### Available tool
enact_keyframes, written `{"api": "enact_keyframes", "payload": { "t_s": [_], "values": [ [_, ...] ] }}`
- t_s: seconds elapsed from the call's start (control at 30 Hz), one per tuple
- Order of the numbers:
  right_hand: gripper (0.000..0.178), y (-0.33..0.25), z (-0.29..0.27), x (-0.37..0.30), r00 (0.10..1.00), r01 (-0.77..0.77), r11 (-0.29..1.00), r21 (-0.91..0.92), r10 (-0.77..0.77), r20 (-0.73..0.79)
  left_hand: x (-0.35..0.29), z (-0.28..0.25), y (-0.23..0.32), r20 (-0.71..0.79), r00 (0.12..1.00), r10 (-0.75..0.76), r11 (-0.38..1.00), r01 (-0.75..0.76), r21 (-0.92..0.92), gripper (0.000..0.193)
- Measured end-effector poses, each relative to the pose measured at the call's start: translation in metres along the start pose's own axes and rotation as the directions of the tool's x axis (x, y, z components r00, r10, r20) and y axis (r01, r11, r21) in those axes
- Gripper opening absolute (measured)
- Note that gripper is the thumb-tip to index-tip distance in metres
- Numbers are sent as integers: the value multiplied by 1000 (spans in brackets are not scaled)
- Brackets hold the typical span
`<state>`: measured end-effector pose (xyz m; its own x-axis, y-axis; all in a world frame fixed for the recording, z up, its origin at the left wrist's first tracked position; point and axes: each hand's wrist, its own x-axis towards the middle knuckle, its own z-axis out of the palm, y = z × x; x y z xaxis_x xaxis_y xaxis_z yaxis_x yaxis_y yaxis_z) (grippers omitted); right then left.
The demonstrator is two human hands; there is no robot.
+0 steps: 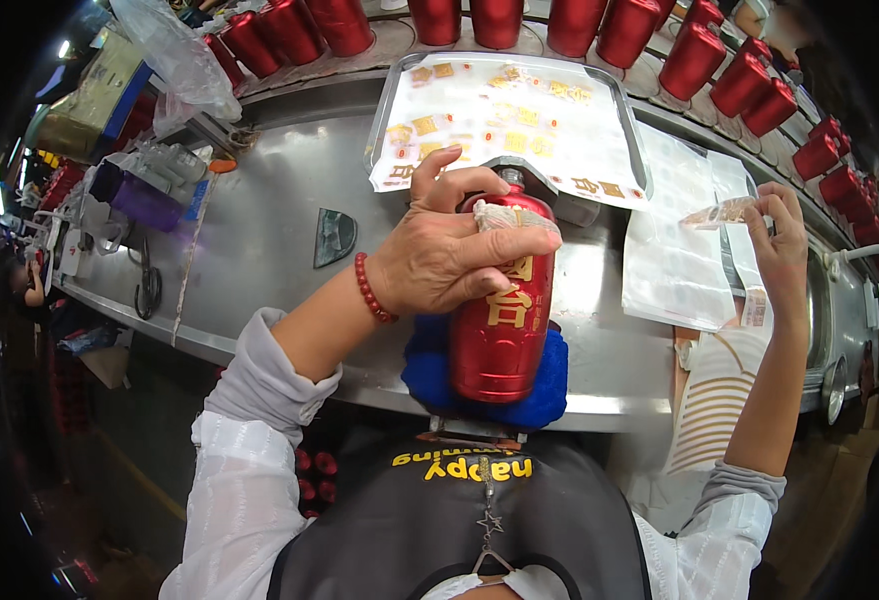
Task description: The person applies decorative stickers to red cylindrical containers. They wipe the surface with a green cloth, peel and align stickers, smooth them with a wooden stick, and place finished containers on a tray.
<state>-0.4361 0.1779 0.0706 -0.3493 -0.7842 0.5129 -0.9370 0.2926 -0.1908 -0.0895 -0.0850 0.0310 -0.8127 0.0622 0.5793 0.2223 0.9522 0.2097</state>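
A red bottle point(499, 345) with raised gold characters lies tilted on a blue plush pad point(429, 365) at the bench's front edge, its neck pointing away from me. My left hand point(449, 235) grips its upper part, fingers spread across the shoulder and one reaching past the neck. White crumpled wrap point(512, 218) shows among those fingers; whether it is worn or held, I cannot tell. Off to the right, my right hand point(781, 225) pinches a small clear strip with brownish-gold marks point(721, 213) above white translucent sheets point(664, 240). Part of the strip is hidden by the fingertips.
Beyond the bottle, a metal tray point(371, 140) carries a white sheet of gold decals point(519, 115). Red bottles point(694, 62) line a curved conveyor behind. A dark scraper-like piece point(335, 238), scissors point(146, 285) and a purple container point(144, 197) lie left. A striped sheet point(714, 400) hangs right.
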Motion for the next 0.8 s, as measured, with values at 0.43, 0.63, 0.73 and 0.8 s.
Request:
{"api": "enact_keyframes", "payload": {
  "t_s": [0.43, 0.63, 0.73, 0.8],
  "values": [
    [16, -122, -52, -15, 989, 133, 968, 214, -143, 31, -15, 4, 23, 6, 999, 50, 998, -51, 35, 54],
    [17, -174, -76, -3, 926, 360, 894, 267, -376, 9, 18, -17, 26, -50, 988, -144, 972, 132, -193, 56],
    [16, -208, -83, 9, 846, 521, 787, 330, -526, -81, 27, -23, 56, 96, 972, -216, 754, 229, -616, 58],
    [15, -227, -81, 20, 817, 567, 697, 438, -544, -193, 21, -30, 61, 243, 941, -234, 504, 331, -798, 46]
  ]
}}
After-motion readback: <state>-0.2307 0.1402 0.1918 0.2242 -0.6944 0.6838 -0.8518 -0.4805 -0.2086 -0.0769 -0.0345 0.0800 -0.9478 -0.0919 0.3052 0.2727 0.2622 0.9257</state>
